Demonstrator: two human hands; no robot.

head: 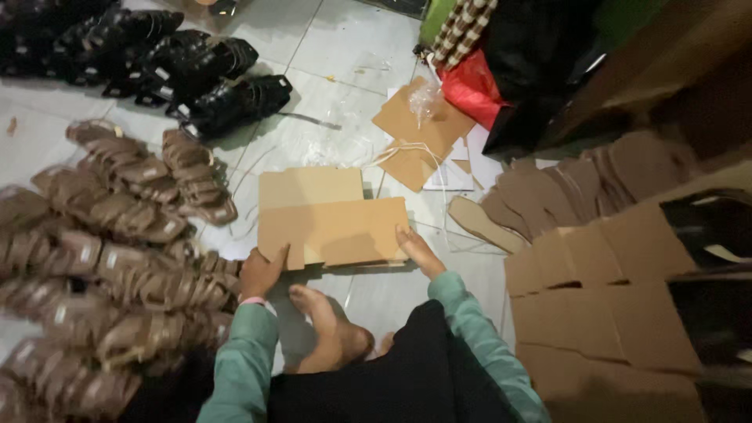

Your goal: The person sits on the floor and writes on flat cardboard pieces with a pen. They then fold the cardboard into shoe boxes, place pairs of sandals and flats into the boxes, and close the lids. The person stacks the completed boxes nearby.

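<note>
Tiled floor [345, 47], flat cardboard sheet [333, 219] lengthwise left-right between both hands.

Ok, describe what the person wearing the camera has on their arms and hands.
Both arms are covered by long, loose teal-green sleeves reaching to the wrists. The left hand is bare, with a thin pink band showing at the wrist just past the cuff. The right hand is bare too, with no glove, ring or band that can be made out.
</note>
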